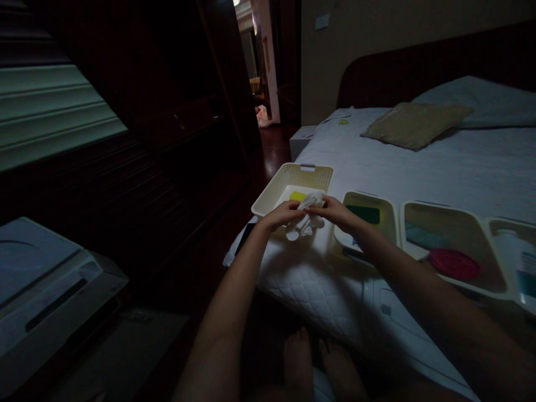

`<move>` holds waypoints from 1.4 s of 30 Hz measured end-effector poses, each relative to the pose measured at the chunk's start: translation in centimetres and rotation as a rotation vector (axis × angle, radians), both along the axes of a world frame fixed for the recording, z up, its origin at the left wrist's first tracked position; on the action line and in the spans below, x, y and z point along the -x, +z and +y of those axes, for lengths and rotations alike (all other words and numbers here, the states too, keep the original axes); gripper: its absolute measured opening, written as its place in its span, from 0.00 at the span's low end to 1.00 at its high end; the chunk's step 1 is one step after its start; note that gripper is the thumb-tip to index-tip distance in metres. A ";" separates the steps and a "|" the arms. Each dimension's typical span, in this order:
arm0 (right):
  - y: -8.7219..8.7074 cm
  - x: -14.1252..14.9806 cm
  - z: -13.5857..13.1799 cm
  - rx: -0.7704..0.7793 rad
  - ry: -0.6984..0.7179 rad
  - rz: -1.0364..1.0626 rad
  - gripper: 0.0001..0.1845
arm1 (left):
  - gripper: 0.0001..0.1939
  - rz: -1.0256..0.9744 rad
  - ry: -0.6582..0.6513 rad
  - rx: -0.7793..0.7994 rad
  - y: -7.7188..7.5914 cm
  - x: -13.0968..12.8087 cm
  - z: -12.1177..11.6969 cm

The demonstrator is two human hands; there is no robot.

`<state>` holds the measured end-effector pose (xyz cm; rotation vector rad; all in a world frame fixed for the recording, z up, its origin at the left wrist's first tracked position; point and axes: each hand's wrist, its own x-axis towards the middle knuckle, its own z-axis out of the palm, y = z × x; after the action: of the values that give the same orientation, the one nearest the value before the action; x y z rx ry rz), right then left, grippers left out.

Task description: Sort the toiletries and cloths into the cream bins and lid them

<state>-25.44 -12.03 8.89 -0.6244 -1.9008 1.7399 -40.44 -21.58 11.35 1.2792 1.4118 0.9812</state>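
Observation:
My left hand [281, 215] and my right hand [333, 211] meet in front of me, both closed on a white glove [305, 219] whose fingers hang down between them. The glove is held just above the near edge of a cream perforated basket [312, 174] on the bed. A yellow item [297, 196] lies inside that basket.
A row of cream trays sits along the edge of the bed [439, 167]: one with a green item [363, 214], one with a red round lid [454, 264], one with a bottle [519, 259]. Pillows [414, 124] lie at the back. A dark wardrobe [125, 167] stands left, an open doorway [262, 67] beyond.

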 end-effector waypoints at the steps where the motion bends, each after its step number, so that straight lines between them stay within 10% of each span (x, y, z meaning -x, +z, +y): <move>1: 0.0 0.0 0.0 -0.004 -0.007 0.008 0.22 | 0.10 -0.015 0.006 0.006 0.0 0.0 0.0; 14: 0.5 -0.5 -0.5 0.166 0.101 0.004 0.25 | 0.21 -0.234 0.084 -0.011 -0.7 0.5 0.2; 29: 0.2 0.3 -0.2 -0.018 -0.030 0.083 0.25 | 0.15 -0.075 0.261 -0.075 0.2 0.0 0.0; 42: 1.5 0.3 -1.1 -0.896 -0.257 0.116 0.09 | 0.10 -0.228 0.473 -0.144 -0.5 -0.5 1.2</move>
<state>-25.69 -13.14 10.41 -0.3726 -2.1255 0.6237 -39.97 -20.43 10.88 0.9089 1.5135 1.5186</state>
